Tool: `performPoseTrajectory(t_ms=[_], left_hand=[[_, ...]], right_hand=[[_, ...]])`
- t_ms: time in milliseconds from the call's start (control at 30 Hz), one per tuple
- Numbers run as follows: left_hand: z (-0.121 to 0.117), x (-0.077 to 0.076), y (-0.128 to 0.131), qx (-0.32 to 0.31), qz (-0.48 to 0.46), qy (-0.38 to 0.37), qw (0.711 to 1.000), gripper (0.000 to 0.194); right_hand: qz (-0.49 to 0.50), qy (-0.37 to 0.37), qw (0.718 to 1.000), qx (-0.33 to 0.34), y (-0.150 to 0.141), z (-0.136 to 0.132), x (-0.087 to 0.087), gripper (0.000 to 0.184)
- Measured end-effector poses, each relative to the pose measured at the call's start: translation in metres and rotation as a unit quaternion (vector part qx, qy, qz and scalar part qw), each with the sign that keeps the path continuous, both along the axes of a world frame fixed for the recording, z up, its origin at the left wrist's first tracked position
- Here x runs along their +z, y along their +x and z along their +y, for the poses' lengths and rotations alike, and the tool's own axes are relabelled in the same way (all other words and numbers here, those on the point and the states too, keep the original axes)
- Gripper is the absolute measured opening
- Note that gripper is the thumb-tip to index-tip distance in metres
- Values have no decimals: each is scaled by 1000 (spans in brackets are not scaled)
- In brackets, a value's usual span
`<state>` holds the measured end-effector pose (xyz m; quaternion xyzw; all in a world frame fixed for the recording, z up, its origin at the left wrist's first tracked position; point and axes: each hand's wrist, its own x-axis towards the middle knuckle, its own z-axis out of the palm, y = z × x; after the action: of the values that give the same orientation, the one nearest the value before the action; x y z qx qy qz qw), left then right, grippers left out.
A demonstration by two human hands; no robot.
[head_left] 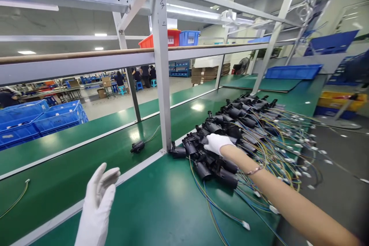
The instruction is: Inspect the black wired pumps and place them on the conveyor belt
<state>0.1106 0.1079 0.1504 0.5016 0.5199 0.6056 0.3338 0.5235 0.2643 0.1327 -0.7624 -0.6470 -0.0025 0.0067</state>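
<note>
Left hand: here it is at eleven o'clock, the left hand (pixel 96 203) in a white glove, fingers spread and lightly curled — nothing in it, held up above the green bench (pixel 161 200), which keeps it clear of the parts.

Right hand: over at one o'clock, the right hand (pixel 217 144), gloved too, palm down on the heap. Its fingertips are lost among the dark shapes, so I cannot tell whether they pinch one. A bracelet (pixel 255 170) shows above the glove.

Heap: the black parts (pixel 203 171) lie from twelve to two o'clock, piled close — probably so that many sit within the right arm's reach.

Wires: the coloured wires (pixel 268 153) fan out toward two and three o'clock, most pointing the same way, perhaps to keep the bodies easy to grab. One white plug (pixel 246 225) lies on the near side.

Lone part: one black part (pixel 138 146) rests at about twelve, beyond the pale rail (pixel 144 165) and left of the metal post (pixel 163 77), its wire trailing away; apart from the heap, it looks set out singly.

Loose wire: out at ten o'clock, a short wire (pixel 19 199) with a white end.
</note>
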Motion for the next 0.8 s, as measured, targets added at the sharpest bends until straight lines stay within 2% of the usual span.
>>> performPoseTrajectory(t_ms=[67, 167, 300, 400, 500, 633, 700, 800], left_hand=[[3, -4, 10, -27, -3, 1, 1000, 72], [3, -9, 27, -56, -2, -20, 998, 72], [-4, -17, 41, -104, -1, -34, 994, 73], [-13, -22, 42, -123, 3, -50, 991, 72], [-21, -17, 43, -137, 3, -82, 987, 66], [-22, -7, 57, -184, -45, -89, 978, 61], [-15, -11, 72, -219, -73, -88, 969, 58], [-1, -28, 104, -268, -153, -89, 947, 60]], right_hand=[[-20, 6, 1000, -11, 15, -3, -13, 27], [-45, 31, 998, -15, 20, -1, -32, 32], [-62, 54, 997, -9, 19, 7, -39, 31], [-57, 65, 996, -3, 19, 5, -33, 27], [-38, 93, 995, -10, 16, -7, -23, 26], [0, 188, 982, 10, 0, -33, -3, 34], [17, 246, 968, 39, -16, -47, 5, 43], [34, 315, 942, 113, -52, -66, 8, 49]])
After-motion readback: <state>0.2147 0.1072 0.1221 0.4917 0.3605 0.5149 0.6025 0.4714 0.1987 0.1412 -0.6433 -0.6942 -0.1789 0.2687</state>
